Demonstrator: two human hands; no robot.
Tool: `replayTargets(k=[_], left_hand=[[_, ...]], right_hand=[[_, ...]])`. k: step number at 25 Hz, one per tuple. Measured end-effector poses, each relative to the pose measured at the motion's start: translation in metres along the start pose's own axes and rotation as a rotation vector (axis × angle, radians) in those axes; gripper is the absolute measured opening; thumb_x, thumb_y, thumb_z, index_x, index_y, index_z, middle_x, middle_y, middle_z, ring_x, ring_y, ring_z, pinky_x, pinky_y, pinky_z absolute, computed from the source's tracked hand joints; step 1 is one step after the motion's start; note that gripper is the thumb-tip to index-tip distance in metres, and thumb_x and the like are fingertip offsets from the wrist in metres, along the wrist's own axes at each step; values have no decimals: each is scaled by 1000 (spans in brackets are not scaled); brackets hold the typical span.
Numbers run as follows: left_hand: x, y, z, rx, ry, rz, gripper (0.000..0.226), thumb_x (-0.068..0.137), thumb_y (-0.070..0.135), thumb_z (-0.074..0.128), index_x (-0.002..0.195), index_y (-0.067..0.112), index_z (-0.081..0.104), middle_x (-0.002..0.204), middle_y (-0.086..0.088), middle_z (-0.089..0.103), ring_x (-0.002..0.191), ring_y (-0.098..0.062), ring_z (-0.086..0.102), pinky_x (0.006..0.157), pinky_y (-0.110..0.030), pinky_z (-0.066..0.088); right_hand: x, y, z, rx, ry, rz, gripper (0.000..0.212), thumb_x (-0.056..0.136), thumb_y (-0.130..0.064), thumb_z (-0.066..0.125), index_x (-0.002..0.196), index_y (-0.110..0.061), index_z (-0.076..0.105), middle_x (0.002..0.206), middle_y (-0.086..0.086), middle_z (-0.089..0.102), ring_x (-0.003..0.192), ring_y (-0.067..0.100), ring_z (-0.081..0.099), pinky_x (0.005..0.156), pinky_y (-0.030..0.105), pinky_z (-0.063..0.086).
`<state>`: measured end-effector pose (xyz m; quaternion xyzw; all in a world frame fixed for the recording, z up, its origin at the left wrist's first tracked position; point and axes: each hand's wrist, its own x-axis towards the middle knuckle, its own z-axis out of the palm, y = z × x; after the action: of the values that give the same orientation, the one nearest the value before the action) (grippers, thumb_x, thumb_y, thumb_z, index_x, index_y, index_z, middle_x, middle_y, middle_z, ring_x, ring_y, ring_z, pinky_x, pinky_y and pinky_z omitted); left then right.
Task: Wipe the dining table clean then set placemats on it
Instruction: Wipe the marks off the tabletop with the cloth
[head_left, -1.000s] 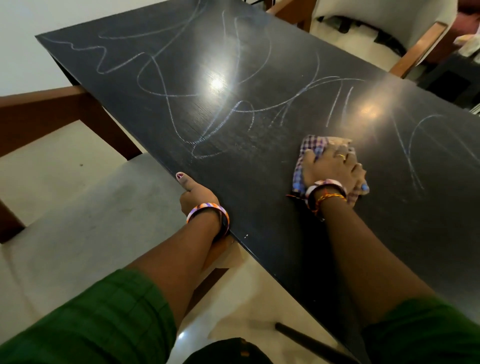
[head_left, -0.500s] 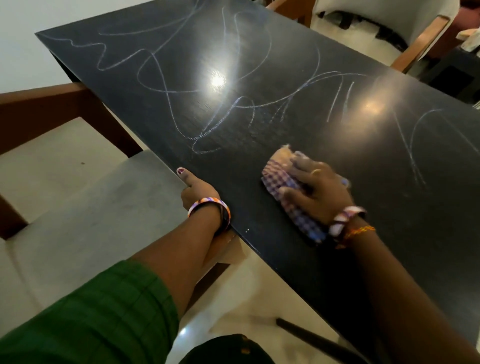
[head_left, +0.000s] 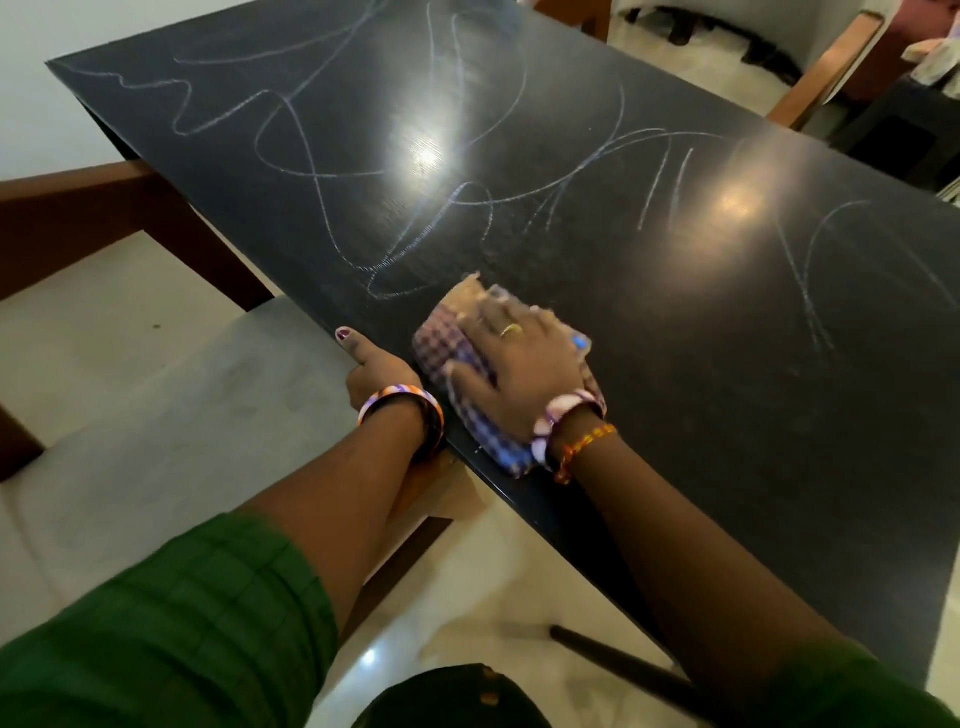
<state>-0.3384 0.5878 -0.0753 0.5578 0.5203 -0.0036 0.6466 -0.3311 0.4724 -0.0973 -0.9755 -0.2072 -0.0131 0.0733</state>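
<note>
The black dining table (head_left: 701, 322) fills the view, covered in pale chalk-like scribbles (head_left: 467, 202). My right hand (head_left: 519, 364) presses flat on a purple checked cloth (head_left: 452, 343) near the table's near edge, just below the lowest scribble loop. My left hand (head_left: 376, 371) grips the table's near edge right beside the cloth, thumb on top, fingers hidden underneath. No placemats are in view.
A grey-cushioned chair with a brown wooden frame (head_left: 130, 415) stands at the left against the table. Another wooden-armed chair (head_left: 826, 73) sits beyond the far edge. A dark leg or rod (head_left: 623, 660) crosses the pale tiled floor under the table.
My right hand has slid the cloth from the table's middle leftwards and towards me, ending beside my left hand. My left hand has stayed on the edge.
</note>
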Motion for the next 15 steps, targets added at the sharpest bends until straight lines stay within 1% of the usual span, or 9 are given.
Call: replayTargets(k=[2,4,6,7,9,10,12,13,15], left_hand=[[0,0,-1,-12,-14,-4,72,95,58,16,130,3,47,119,-18,56,90,-27,54,88,-37,36],[3,-1,2,-44,-11,2,72,95,58,18,128,2,50,122,-16,57,89,-27,52,92,-36,38],[5,-2,3,-81,-16,-4,72,95,58,19,125,1,52,116,-15,60,86,-25,49,93,-35,40],[4,-2,3,-88,-31,-13,72,94,58,19,125,1,52,107,-14,60,83,-24,48,91,-35,41],[1,1,5,-74,-52,-17,72,95,58,20,127,1,51,91,-8,57,76,-22,47,87,-34,40],[4,2,8,-85,-22,-10,72,95,58,20,127,2,50,94,-8,60,74,-21,46,84,-33,38],[9,5,9,-113,13,-13,71,95,57,21,129,3,49,110,-11,62,77,-21,45,86,-32,40],[11,5,7,-107,-1,-20,71,95,57,20,130,3,48,111,-11,62,78,-24,48,86,-32,42],[15,0,3,-34,16,-23,73,95,58,19,127,1,50,116,-15,60,97,-33,55,89,-34,40]], right_hand=[[-21,15,-6,64,-22,-264,61,87,-55,33,134,-21,50,142,7,47,135,26,38,110,40,23],[-33,53,-15,126,31,-247,58,84,-52,42,126,-17,58,134,10,55,127,28,47,106,34,28],[-30,90,-22,112,150,-26,58,82,-51,43,119,-10,64,126,16,60,117,34,55,101,38,37],[-22,101,-23,73,214,157,58,83,-51,43,120,-10,63,128,17,58,118,36,54,100,41,38],[8,111,-22,-28,208,594,57,89,-49,40,130,-12,52,141,16,45,130,35,40,109,45,29],[36,108,-18,-6,164,708,57,92,-48,37,134,-11,46,145,17,39,134,35,33,112,47,23],[87,84,-8,43,114,752,59,94,-47,32,139,-9,39,149,19,31,138,36,24,114,50,15],[102,66,-4,27,110,709,60,94,-47,31,140,-10,37,150,19,29,139,36,21,114,49,13],[116,21,4,1,81,459,57,94,-47,31,139,-13,39,150,15,31,139,33,23,112,46,16]])
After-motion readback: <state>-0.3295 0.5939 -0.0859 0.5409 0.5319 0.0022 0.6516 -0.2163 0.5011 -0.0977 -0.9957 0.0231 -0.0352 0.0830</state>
